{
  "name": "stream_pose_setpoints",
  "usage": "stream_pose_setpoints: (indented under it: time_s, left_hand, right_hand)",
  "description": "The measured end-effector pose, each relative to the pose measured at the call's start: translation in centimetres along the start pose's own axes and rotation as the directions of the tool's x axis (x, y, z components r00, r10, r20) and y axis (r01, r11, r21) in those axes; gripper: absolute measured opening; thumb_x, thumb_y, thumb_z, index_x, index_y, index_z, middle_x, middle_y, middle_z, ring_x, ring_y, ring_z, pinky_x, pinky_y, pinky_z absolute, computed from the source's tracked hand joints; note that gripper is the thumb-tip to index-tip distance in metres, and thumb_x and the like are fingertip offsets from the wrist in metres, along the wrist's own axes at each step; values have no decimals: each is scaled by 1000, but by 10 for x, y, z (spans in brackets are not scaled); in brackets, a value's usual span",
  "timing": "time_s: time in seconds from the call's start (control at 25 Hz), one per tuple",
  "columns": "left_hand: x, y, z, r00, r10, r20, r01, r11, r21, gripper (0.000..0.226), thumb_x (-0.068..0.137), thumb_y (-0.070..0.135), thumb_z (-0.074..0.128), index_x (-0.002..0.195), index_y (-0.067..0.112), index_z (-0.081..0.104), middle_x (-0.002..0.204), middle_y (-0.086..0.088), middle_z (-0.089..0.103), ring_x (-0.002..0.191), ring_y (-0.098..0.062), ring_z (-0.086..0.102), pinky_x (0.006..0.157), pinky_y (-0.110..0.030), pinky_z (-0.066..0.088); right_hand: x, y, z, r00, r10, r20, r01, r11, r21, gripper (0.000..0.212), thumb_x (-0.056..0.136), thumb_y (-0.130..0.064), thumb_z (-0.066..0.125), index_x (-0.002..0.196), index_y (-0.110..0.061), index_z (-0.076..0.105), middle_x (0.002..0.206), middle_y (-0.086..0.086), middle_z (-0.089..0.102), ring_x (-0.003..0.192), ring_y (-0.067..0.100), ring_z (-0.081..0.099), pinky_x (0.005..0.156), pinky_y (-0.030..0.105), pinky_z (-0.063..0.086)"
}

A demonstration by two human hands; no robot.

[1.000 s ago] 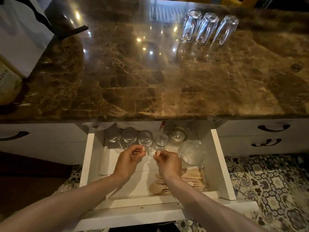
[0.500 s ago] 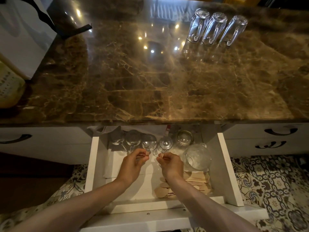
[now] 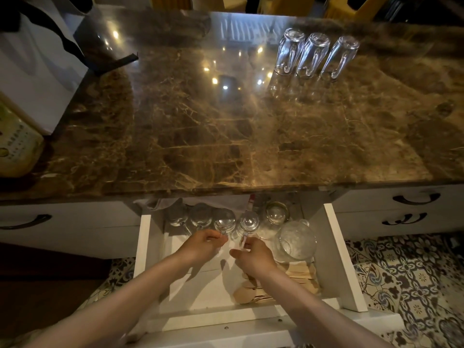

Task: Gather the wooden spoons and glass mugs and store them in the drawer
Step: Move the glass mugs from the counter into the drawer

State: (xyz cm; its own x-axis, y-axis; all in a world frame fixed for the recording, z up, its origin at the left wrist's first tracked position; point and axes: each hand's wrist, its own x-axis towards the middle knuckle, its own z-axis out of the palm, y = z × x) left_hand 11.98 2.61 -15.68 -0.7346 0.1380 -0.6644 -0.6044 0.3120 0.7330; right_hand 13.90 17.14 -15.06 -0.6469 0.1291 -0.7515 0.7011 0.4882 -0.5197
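Three clear glass mugs (image 3: 313, 55) stand upturned on the glossy brown veined marble counter (image 3: 200, 126). The open white drawer (image 3: 344, 262) holds a row of round glass mugs (image 3: 200, 217) at its back, a glass jug (image 3: 297, 241) and flat pale wooden spoons (image 3: 298, 275) at right. Left hand (image 3: 200, 247) pinches one mug's handle; right hand (image 3: 256, 256) pinches the neighbouring mug's handle.

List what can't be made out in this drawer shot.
- Back of the open drawer, head view: the countertop overhang hides and shades it, so the mug count there is unclear.
- Wooden spoons: partly covered by the right hand and forearm; number unclear.
- Left hand fingers: curled at a mug handle; actual grip too small to confirm.
- Bottle label, left edge: cut off, blurred.
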Motion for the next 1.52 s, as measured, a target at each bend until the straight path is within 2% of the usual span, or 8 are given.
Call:
stream_pose_setpoints:
  time_s: [0.08, 0.2, 0.36, 0.6, 0.8, 1.0, 1.24, 1.52]
  left_hand:
    - [-2, 10, -8, 992, -43, 120, 30, 994, 106, 18, 88, 38, 62, 78, 24, 64, 71, 10, 62, 74, -9, 56, 70, -23, 43]
    - [-11, 26, -14, 969, -67, 240, -44, 903, 428, 49, 87, 52, 55, 122, 18, 56, 118, -1, 63, 105, -18, 59, 94, -34, 46]
    - [-34, 76, -19, 948, 47, 313, -271, 636, 723, 57, 84, 63, 48, 130, 30, 49, 125, 9, 59, 100, -5, 58, 85, -26, 50]
    - [-46, 184, -32, 832, 418, 365, -539, 764, 355, 37, 79, 60, 56, 108, 38, 64, 98, 17, 68, 88, 4, 63, 79, -24, 52]
    - [-5, 258, -19, 738, 675, -17, -673, 738, 44, 12, 92, 28, 57, 96, 22, 66, 83, 10, 68, 73, 0, 61, 65, -18, 50]
    - [50, 299, -12, 669, 686, -284, -715, 699, 4, 15, 94, 30, 54, 104, 20, 57, 94, 5, 63, 90, -11, 60, 82, -32, 53]
    - [118, 310, 6, 673, 649, -354, -680, 731, 47, 32, 92, 27, 57, 121, 13, 55, 105, 0, 64, 96, -10, 61, 89, -35, 52]
    - [172, 336, 11, 656, 687, -312, -671, 721, 175, 36, 90, 29, 61, 123, 15, 57, 103, 7, 63, 87, -2, 59, 62, 0, 42]
  right_hand:
    - [-12, -11, -12, 990, 53, 130, -53, 999, 0, 61, 83, -37, 65, 133, -13, 40, 113, 5, 58, 90, 22, 58, 74, 33, 51]
    - [-32, -35, -45, 980, 8, 200, 40, 971, -235, 56, 83, -47, 62, 126, -13, 47, 112, 4, 60, 90, 17, 60, 77, 33, 53]
    - [-63, -71, -104, 959, -165, 230, 238, 908, -344, 39, 85, -51, 59, 107, -20, 66, 95, -5, 68, 82, 9, 64, 68, 25, 55]
    - [-74, -114, -172, 912, -409, 8, 409, 909, -83, 22, 86, -37, 64, 98, -20, 72, 84, -2, 72, 62, 5, 61, 54, 20, 50]
    - [-40, -144, -200, 785, -508, -354, 596, 776, 206, 12, 87, -22, 65, 98, -17, 66, 87, 1, 68, 68, 12, 64, 55, 24, 48]
    - [11, -181, -218, 640, -442, -628, 701, 670, 243, 20, 88, -13, 62, 108, -11, 63, 99, 7, 68, 78, 17, 65, 64, 27, 54]
    - [68, -213, -233, 595, -379, -708, 679, 708, 192, 33, 87, -19, 64, 118, -11, 59, 115, 8, 65, 101, 29, 65, 90, 48, 51]
    - [115, -241, -257, 597, -385, -704, 613, 785, 91, 30, 89, -27, 62, 112, -9, 65, 110, 7, 69, 100, 22, 64, 93, 41, 49]
